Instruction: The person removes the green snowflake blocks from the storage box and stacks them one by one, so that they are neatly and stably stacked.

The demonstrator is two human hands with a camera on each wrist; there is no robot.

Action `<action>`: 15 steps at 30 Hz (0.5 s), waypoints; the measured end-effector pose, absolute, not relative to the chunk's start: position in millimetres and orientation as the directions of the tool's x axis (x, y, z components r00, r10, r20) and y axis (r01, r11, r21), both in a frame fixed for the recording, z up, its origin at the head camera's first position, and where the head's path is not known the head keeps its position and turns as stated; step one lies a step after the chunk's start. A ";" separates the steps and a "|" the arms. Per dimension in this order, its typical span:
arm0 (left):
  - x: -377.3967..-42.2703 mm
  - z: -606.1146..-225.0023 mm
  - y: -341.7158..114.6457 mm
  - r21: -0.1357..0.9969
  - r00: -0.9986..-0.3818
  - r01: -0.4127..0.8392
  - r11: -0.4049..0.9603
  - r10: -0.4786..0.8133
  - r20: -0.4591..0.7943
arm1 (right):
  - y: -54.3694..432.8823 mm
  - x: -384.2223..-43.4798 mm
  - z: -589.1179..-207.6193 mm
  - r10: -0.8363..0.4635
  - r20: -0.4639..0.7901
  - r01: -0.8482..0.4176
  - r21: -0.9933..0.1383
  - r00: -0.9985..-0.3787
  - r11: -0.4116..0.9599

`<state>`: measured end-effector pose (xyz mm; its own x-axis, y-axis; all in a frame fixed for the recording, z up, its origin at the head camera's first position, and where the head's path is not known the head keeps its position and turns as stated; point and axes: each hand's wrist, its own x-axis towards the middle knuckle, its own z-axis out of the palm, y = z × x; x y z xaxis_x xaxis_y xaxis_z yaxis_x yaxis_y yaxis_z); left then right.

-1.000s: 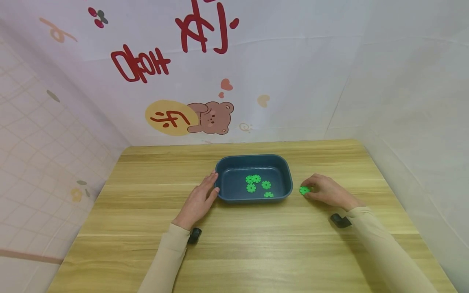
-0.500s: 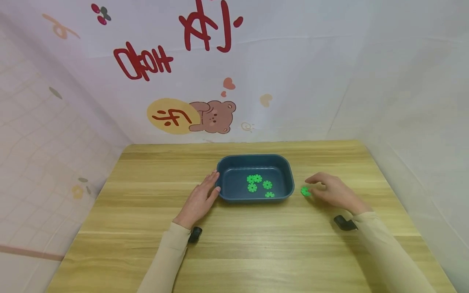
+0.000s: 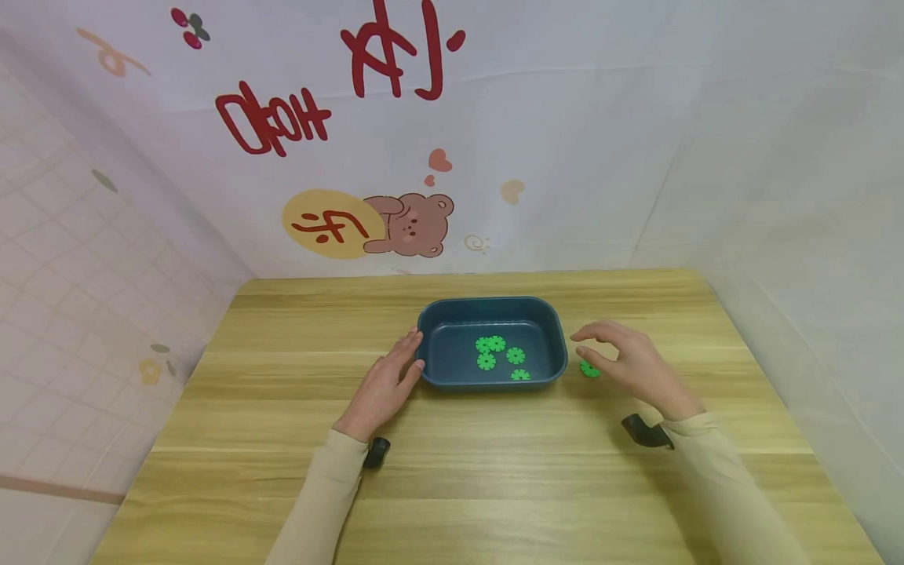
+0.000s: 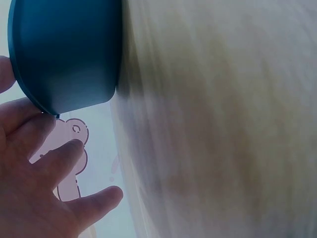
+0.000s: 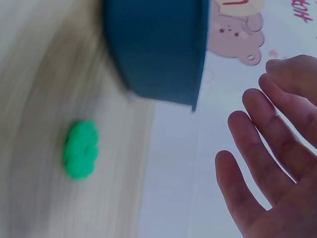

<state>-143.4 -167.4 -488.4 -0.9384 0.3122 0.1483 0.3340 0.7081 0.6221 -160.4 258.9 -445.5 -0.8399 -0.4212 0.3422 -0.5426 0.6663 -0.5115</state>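
A dark blue rectangular tray (image 3: 487, 387) stands on the table with several green notched discs (image 3: 486, 362) lying on its floor. My left hand (image 3: 381, 384) touches the tray's left side; in the left wrist view its fingers spread, some at the rim of the tray (image 4: 69, 54). Just off the tray's right side hovers my right hand (image 3: 632, 365), fingers apart and holding nothing. Under its thumb another green disc (image 3: 589, 370) lies on the table, partly covered in the head view. The right wrist view shows that disc (image 5: 81, 149) whole but blurred, well apart from the fingers.
The wooden table (image 3: 494, 479) runs back to a white wall sheet (image 3: 565, 157) printed with a bear and red lettering. Similar sheets close off the left and right sides. A black strap-on device (image 3: 644, 431) sits at the right wrist, another (image 3: 377, 453) at the left.
My right hand has let go of the green disc on the table, drawn back, then lifted and moved left toward the tray with spread fingers. The left hand stays at the tray.
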 end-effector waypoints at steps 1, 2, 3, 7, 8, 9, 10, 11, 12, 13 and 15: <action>-143.4 -488.7 -167.4 0.621 -0.939 0.333 0.709 0.312 0.148 | 255.9 -160.2 -443.8 -0.421 0.351 -0.548 -0.514 -0.836 0.660; -143.3 -488.9 -167.4 0.621 -0.939 0.333 0.710 0.312 0.147 | 253.0 -160.1 -442.1 -0.421 0.360 -0.553 -0.516 -0.833 0.654; -143.2 -489.1 -167.4 0.620 -0.939 0.331 0.711 0.311 0.145 | 250.1 -160.1 -440.6 -0.422 0.367 -0.559 -0.518 -0.829 0.647; -143.0 -490.1 -167.1 0.622 -0.941 0.328 0.711 0.308 0.143 | 239.7 -160.3 -437.5 -0.419 0.368 -0.557 -0.539 -0.830 0.632; -143.0 -490.4 -166.9 0.622 -0.941 0.327 0.712 0.307 0.144 | 237.1 -160.5 -437.4 -0.417 0.365 -0.554 -0.547 -0.833 0.628; -143.0 -490.6 -166.7 0.622 -0.941 0.326 0.711 0.306 0.144 | 234.5 -160.7 -437.5 -0.418 0.365 -0.554 -0.556 -0.832 0.619; -143.0 -490.7 -166.6 0.623 -0.941 0.326 0.711 0.305 0.145 | 231.6 -161.0 -437.5 -0.420 0.365 -0.556 -0.566 -0.831 0.609; -142.9 -490.7 -166.5 0.622 -0.942 0.326 0.712 0.304 0.146 | 228.8 -161.7 -438.0 -0.424 0.369 -0.562 -0.570 -0.827 0.600; -142.8 -490.6 -166.4 0.623 -0.942 0.325 0.712 0.303 0.146 | 225.9 -162.5 -438.6 -0.429 0.375 -0.569 -0.574 -0.822 0.589; -142.7 -490.5 -166.2 0.624 -0.942 0.325 0.711 0.303 0.145 | 222.9 -163.2 -439.2 -0.435 0.380 -0.577 -0.577 -0.816 0.578; -142.4 -489.8 -166.1 0.626 -0.942 0.324 0.709 0.304 0.144 | 216.9 -165.1 -440.2 -0.453 0.393 -0.598 -0.579 -0.800 0.555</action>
